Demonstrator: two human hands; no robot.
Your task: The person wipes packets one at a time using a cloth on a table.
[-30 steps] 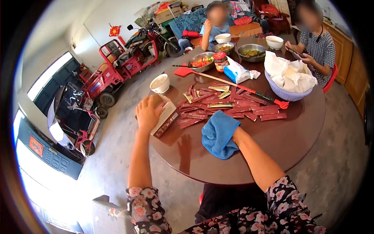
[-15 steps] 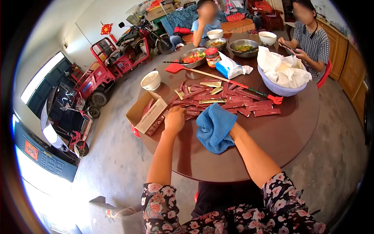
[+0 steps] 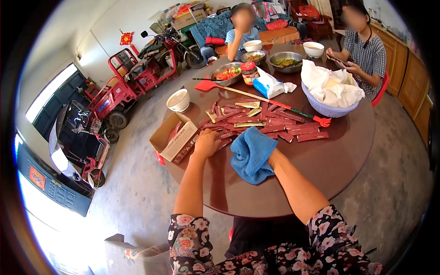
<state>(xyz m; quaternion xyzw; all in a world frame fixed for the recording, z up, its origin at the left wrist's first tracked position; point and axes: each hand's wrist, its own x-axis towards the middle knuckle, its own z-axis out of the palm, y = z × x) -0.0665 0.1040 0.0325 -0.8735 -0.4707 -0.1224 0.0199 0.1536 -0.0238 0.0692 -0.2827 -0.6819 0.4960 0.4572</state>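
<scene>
My left hand [image 3: 206, 144] rests at the left edge of a spread pile of dark red stick sachets [image 3: 256, 120], just right of an open cardboard box [image 3: 179, 141]. Its fingers are curled down and partly hidden, so whatever they hold does not show. A few sachets stand inside the box. A crumpled blue cloth [image 3: 251, 156] lies under and around my right hand [image 3: 275, 161], which grips it on the table in front of the pile. Most of the right fingers are covered by the cloth. Some gold sachets [image 3: 250, 123] are mixed among the red ones.
On the round brown table [image 3: 293, 183] are a white bowl [image 3: 178, 100], a red-headed long stick [image 3: 256, 97], metal bowls of food [image 3: 228, 74], a jar [image 3: 249, 73], tissues [image 3: 267, 85] and a purple basket [image 3: 327, 107]. Two people sit across; one holds a phone [image 3: 340, 60].
The objects sit slightly lower in view, consistent with a small camera shift. Both hands, the cloth and the box keep nearly the same places relative to one another.
</scene>
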